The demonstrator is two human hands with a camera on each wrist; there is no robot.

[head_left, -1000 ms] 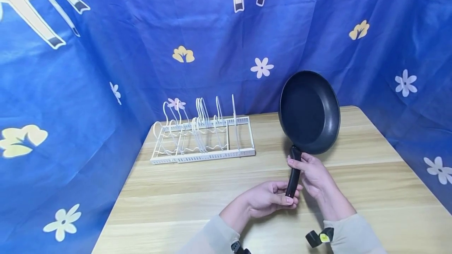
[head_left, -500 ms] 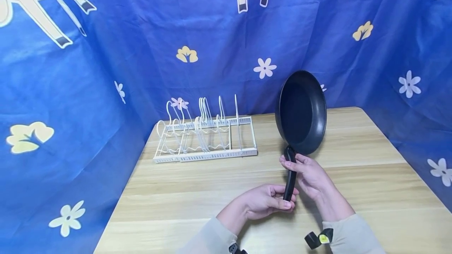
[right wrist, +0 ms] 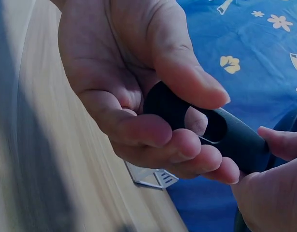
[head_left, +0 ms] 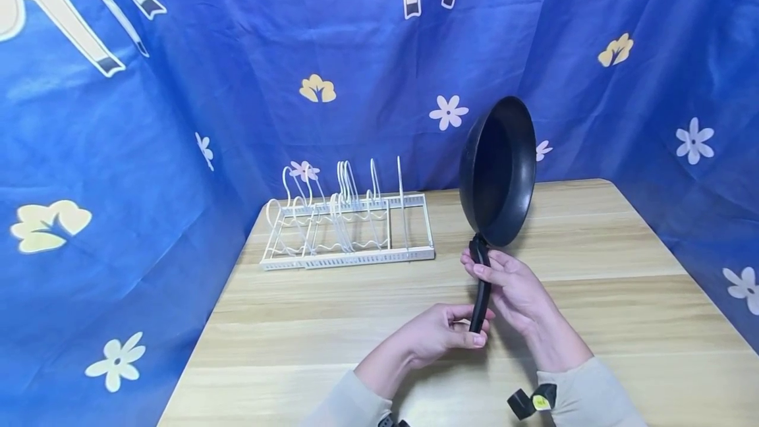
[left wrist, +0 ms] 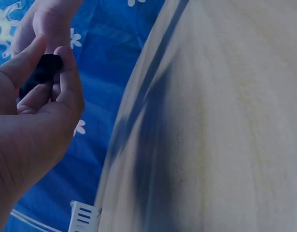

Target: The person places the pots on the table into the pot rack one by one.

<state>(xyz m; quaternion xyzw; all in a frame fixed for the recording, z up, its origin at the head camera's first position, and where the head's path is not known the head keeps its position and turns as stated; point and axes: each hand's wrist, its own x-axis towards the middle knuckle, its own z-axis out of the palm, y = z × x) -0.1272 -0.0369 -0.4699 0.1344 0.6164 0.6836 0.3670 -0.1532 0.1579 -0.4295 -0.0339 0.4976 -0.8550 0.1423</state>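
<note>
A black frying pan (head_left: 504, 170) is held up above the right part of the table, bowl upward and turned partly edge-on. My right hand (head_left: 518, 288) grips its black handle (head_left: 481, 292) just below the pan, thumb on top. Lower down, my left hand (head_left: 435, 335) pinches the handle's end between thumb and fingers. In the right wrist view, the handle (right wrist: 242, 140) shows a hanging hole, with left-hand fingers curled around the end. The left wrist view shows only the dark handle tip (left wrist: 50, 63) between the left thumb and fingers.
A white wire rack (head_left: 350, 259) with upright loops stands at the back left of the wooden table (head_left: 296, 361). Blue patterned cloth (head_left: 379, 84) hangs behind the table and along both sides. A black strap device (head_left: 534, 402) sits at the right wrist.
The frying pan has turned about its handle and now looks narrower, more edge-on. It has also risen slightly and shifted left. Both hands keep hold of the handle.
</note>
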